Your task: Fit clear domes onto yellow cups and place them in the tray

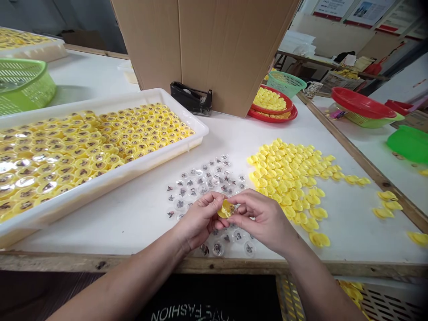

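Observation:
Between both hands, over the near middle of the table, is a small round yellow plastic piece [224,209]. My left hand [203,218] grips its left side between thumb and fingers. From the right, my right hand [261,218] pinches a clear disc with a small dark printed figure [231,207] against the yellow piece. Below and beyond the hands lie many such clear printed discs [217,248], some hidden by the hands. Right of my right hand spreads a loose pile of yellow pieces [281,171].
A long white tray [197,129] full of yellow pieces with printed discs stands left. Behind are a cardboard box [214,49], a black tape dispenser [191,99] and red plates [289,115]. A green basket [30,82] sits far left. A wooden strip [364,165] edges the table's right side.

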Tool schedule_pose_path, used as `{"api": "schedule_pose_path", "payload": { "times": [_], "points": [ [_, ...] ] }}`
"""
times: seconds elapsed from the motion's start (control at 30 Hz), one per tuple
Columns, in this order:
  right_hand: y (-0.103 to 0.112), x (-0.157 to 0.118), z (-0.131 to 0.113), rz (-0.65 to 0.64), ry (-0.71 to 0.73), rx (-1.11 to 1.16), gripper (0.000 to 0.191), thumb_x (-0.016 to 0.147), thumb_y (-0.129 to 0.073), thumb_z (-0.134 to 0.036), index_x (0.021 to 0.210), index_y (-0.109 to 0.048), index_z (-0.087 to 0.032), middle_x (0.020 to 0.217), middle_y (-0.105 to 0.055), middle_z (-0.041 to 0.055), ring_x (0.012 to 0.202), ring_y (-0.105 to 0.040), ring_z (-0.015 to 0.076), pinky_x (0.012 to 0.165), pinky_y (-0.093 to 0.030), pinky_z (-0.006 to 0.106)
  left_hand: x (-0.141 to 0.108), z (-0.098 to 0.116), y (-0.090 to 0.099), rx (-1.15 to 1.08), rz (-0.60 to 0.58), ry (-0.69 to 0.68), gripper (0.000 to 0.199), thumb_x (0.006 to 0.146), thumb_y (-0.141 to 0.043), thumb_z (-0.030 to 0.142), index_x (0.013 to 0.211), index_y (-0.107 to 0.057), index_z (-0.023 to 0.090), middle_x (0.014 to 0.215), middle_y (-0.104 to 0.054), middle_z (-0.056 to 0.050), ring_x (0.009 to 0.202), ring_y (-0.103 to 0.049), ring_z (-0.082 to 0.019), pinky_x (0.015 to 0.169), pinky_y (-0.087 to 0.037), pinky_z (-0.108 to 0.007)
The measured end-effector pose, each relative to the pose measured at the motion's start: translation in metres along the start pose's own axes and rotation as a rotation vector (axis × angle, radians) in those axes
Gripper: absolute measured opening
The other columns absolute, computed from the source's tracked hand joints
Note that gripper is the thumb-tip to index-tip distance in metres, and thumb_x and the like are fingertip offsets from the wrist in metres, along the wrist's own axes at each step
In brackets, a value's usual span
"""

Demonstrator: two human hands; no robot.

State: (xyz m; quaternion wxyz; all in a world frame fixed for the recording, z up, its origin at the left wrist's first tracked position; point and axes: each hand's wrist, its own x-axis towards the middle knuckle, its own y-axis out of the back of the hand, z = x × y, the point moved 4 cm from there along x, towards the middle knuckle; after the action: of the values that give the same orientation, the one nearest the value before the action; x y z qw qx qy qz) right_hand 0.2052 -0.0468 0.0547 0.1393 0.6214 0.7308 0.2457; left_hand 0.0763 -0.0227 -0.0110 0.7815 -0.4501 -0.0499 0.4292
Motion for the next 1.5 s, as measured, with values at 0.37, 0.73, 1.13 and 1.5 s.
{"api": "schedule_pose_path", "payload": {
  "times": [0.37,0.73,1.13,1.5],
  "points": [
    [0.022,-0.002,-0.008,-0.01,0.111,-0.045,0.023,0.078,-0.068,-0.024,0.101,-0.065,-0.025,0.09,-0.064,0.0028,0.071,-0.061,0.0136,0.062,-0.053,0.029,-0.005,0.001,-0.006,-0.024,-0.15,0.071,0.025,0.08,-0.068,0.027,0.096,-0.066,0.009,0.073,-0.065,-0.007,0.059,-0.062,-0.008,0.048,-0.046,-0.01],
    [0.02,0.002,-0.02,-0.111,0.222,-0.173,0.027,0.08,-0.065,-0.018,0.105,-0.066,-0.027,0.085,-0.064,0.0018,0.069,-0.06,0.0131,0.062,-0.052,0.029,-0.005,0.0,-0.007,-0.028,-0.208,0.078,0.031,0.08,-0.067,0.036,0.091,-0.067,0.007,0.077,-0.066,-0.011,0.063,-0.065,-0.011,0.054,-0.051,-0.012],
    [0.012,0.0,-0.029,-0.092,0.26,-0.334,0.035,0.083,-0.06,-0.015,0.114,-0.064,-0.03,0.081,-0.065,0.0029,0.071,-0.06,0.0157,0.059,-0.049,0.029,-0.004,0.002,-0.005,-0.008,-0.123,0.028,0.03,0.071,-0.075,0.036,0.078,-0.062,0.01,0.068,-0.066,-0.007,0.055,-0.064,-0.011,0.047,-0.049,-0.013],
    [0.01,-0.001,-0.033,-0.093,0.205,-0.351,0.024,0.083,-0.06,-0.013,0.105,-0.066,-0.02,0.083,-0.063,0.004,0.072,-0.059,0.0142,0.063,-0.048,0.027,-0.004,0.0,-0.005,0.003,-0.118,0.007,0.029,0.07,-0.077,0.035,0.081,-0.065,0.011,0.071,-0.067,-0.006,0.058,-0.064,-0.011,0.05,-0.049,-0.015]
  ]
}}
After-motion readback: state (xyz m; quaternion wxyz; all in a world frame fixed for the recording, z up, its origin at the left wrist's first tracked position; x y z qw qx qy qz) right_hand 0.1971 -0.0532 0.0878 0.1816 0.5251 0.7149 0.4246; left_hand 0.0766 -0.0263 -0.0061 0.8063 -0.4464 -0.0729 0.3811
